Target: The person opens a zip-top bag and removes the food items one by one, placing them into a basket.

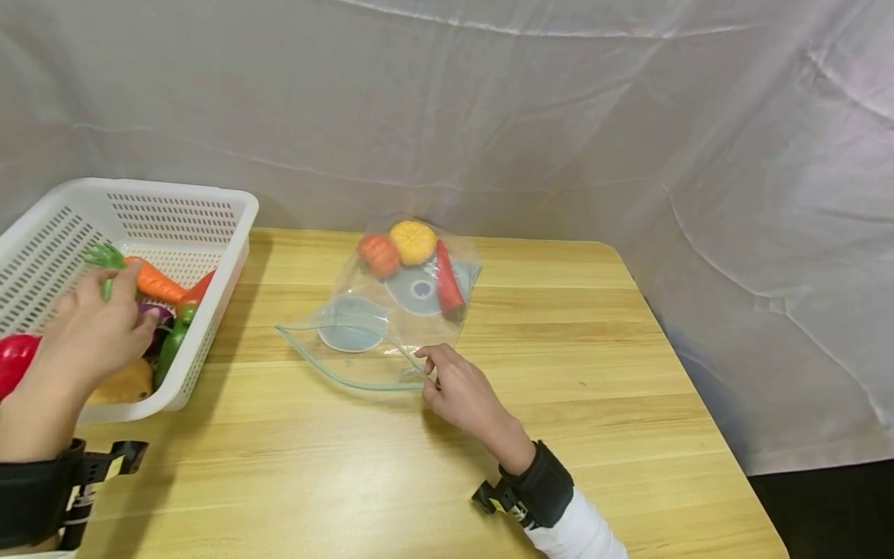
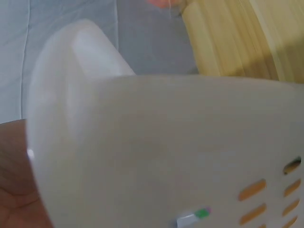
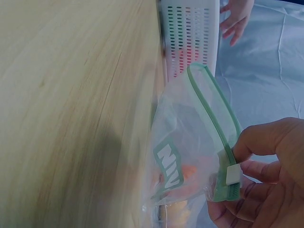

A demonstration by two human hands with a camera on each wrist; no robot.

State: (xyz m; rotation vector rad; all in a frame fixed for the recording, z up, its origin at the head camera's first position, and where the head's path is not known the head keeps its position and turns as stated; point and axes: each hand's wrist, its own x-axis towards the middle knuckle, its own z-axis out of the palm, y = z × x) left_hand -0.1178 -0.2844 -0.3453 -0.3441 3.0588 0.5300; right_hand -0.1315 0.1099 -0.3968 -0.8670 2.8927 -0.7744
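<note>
A clear zip bag (image 1: 363, 365) with a pale green zip edge lies on the table, its mouth spread apart. Inside it are a red-orange tomato-like piece (image 1: 379, 256), a yellow pumpkin (image 1: 414, 242) and a red chili pepper (image 1: 448, 279). My right hand (image 1: 464, 392) pinches the corner of the bag's mouth, beside the white zip slider (image 3: 233, 174). Over the white basket (image 1: 240, 233) hovers my left hand (image 1: 94, 326), fingers spread and bent downward above the vegetables. A carrot (image 1: 159, 281) with a green top lies just beyond its fingers.
The basket also holds a purple eggplant (image 1: 157, 314), a green pepper (image 1: 170, 353), a yellow-brown piece (image 1: 126, 383) and a shiny red piece (image 1: 15, 361). A grey cloth (image 1: 447, 116) hangs behind the wooden table (image 1: 594, 349). The basket's wall fills the left wrist view.
</note>
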